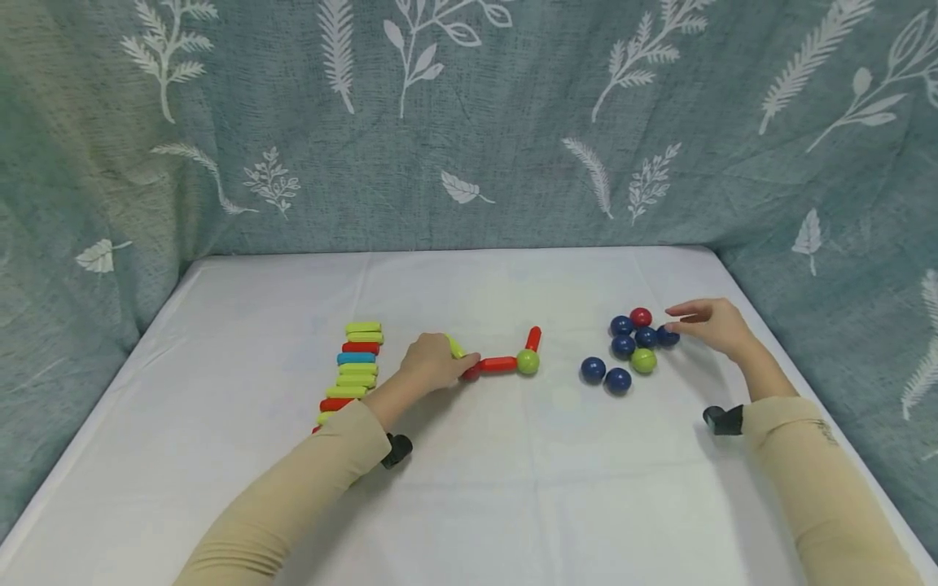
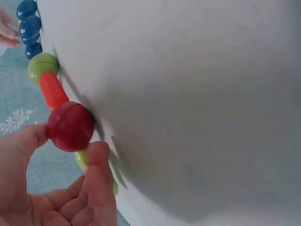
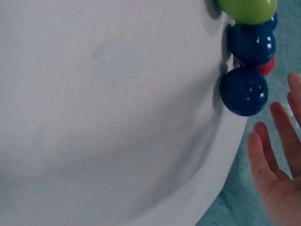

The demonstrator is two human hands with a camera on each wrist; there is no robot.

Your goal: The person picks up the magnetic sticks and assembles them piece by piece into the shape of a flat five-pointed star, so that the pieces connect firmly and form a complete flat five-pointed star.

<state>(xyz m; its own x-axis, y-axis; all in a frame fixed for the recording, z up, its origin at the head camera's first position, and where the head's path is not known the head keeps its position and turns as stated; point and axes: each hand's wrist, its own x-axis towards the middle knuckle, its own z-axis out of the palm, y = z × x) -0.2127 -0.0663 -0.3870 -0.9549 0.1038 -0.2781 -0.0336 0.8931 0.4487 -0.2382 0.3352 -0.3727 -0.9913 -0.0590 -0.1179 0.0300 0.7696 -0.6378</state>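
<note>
My left hand (image 1: 430,363) pinches a dark red ball (image 2: 71,126) between thumb and fingers. From that ball a red stick (image 1: 499,365) runs right to a green ball (image 1: 528,361), where a second red stick (image 1: 534,338) stands off at an angle. A yellow-green stick (image 1: 455,347) lies on the ball's other side, partly hidden by the hand. My right hand (image 1: 712,325) is held with fingers spread beside the rightmost blue ball (image 3: 244,91), holding nothing; a gap shows between fingertips and ball in the right wrist view.
Several blue balls (image 1: 617,381) lie at the right with a loose red ball (image 1: 641,317) and a loose green ball (image 1: 643,360). Left of my left hand, a column of yellow-green, red and blue sticks (image 1: 357,358) lies on the white table (image 1: 469,505). A patterned curtain (image 1: 513,146) hangs behind.
</note>
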